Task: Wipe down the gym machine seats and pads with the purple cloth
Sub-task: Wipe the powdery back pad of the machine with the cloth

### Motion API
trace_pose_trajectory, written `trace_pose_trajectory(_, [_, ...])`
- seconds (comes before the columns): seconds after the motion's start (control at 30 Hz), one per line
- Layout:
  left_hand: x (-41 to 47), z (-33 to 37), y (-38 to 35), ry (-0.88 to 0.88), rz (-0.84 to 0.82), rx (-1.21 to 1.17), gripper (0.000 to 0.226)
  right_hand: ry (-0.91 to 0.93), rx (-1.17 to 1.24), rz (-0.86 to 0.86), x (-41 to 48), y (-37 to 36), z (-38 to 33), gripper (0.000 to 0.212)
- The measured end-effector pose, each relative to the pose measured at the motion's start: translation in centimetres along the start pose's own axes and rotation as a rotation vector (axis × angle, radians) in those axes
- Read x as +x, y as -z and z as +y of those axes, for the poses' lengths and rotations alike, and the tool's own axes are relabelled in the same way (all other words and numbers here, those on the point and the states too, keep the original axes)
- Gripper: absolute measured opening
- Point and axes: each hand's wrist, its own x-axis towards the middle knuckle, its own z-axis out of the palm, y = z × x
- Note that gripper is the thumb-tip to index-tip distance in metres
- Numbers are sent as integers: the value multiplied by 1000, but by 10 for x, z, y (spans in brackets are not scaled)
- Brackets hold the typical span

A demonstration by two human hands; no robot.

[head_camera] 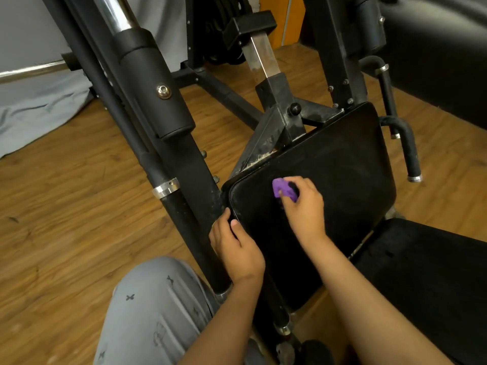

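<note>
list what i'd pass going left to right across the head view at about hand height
frame post with chrome collar → left hand, holding the seat pad by its edge → purple cloth → right hand holding that cloth → grab handle with chrome end cap

We see the purple cloth bunched into a small wad, pinched in the right hand and pressed onto the black seat pad. The pad is squarish with rounded corners and dusty at its left edge, where the left hand grips it. A second black pad lies just beside it.
</note>
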Motion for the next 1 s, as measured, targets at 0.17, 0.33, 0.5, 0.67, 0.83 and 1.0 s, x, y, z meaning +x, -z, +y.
trace_pose_trajectory(0.17, [2, -4, 0, -18, -2, 67, 32, 205, 64, -354, -60, -17, -19, 37])
trace_pose_trajectory(0.33, [1, -1, 0, -31, 8, 87, 31, -78, 61, -7, -11, 3, 42, 25])
trace_pose_trajectory(0.5, [1, -1, 2, -44, -7, 150, 33, -343, 209, 49, 7, 10, 48, 18])
trace_pose_trajectory(0.67, [3, -3, 0, -68, -17, 195, 33, -63, 305, -114, -13, -11, -15, 29])
trace_pose_trajectory(0.83, [3, -2, 1, -96, -29, 189, 42, 19, 252, -113, -10, -15, -12, 31])
trace_pose_trajectory(1.0, [3, -2, 3, -159, -66, 281, 49, -487, 174, 179, -12, 17, 73, 21])
